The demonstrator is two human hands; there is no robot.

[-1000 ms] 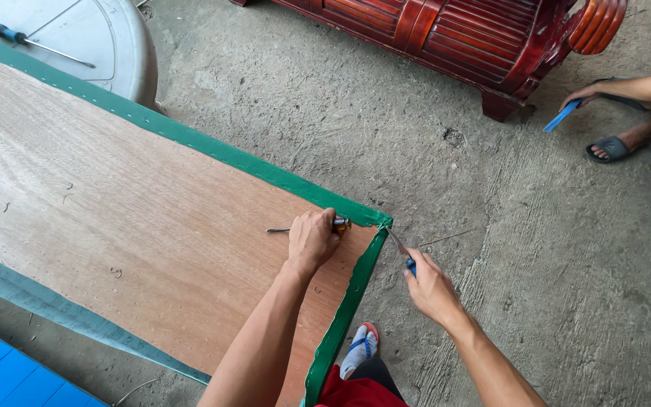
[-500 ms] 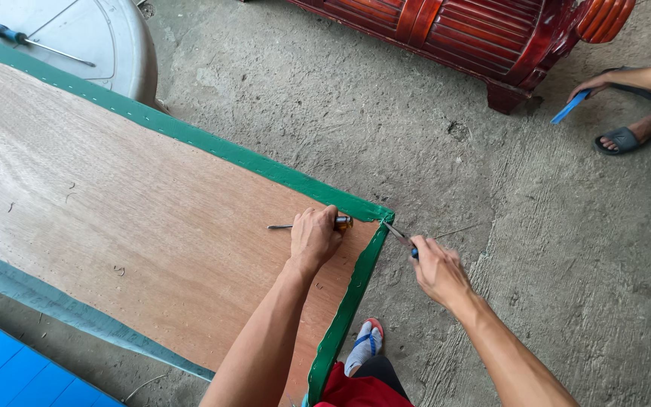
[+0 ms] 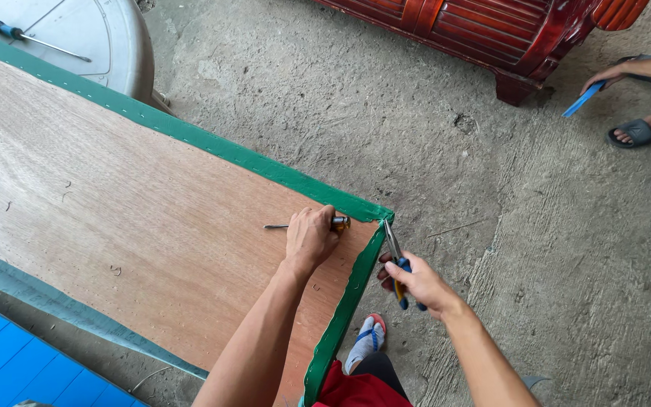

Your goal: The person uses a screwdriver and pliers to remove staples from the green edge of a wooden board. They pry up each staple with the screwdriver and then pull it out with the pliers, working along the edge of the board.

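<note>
1. Two bare hands work at one corner of a large flat brown plywood panel (image 3: 129, 218) edged with a stapled green fabric strip (image 3: 265, 162); no package, label or sign shows near either hand.
2. Left forearm reaches up from the lower edge of the view and across the panel, wrist straight, knuckles up.
3. Left hand (image 3: 310, 237) is curled shut on a screwdriver with a yellow and black handle (image 3: 339, 223); its thin metal shaft sticks out past the far side of the fist and lies flat on the wood.
4. Right forearm comes up from the lower right, over the grey concrete floor (image 3: 491, 226), just off the panel's edge.
5. Right hand (image 3: 416, 283) is closed around blue-and-yellow-handled metal pliers (image 3: 395, 260); the pliers' nose points away from the hand toward the green corner, just beside the left fist. Whether the nose grips the fabric cannot be told.
6. Below the right hand, a foot in a blue and white flip-flop sandal (image 3: 363, 343) stands on the floor.
7. Far beyond the left hand, a second, blue-handled screwdriver (image 3: 28, 39) lies on a round grey plastic tabletop (image 3: 114, 45).
8. Far up and right of the right hand, another person's hand (image 3: 608, 75) holds a flat blue strip (image 3: 583, 99) near dark red carved wooden furniture (image 3: 484, 30).
</note>
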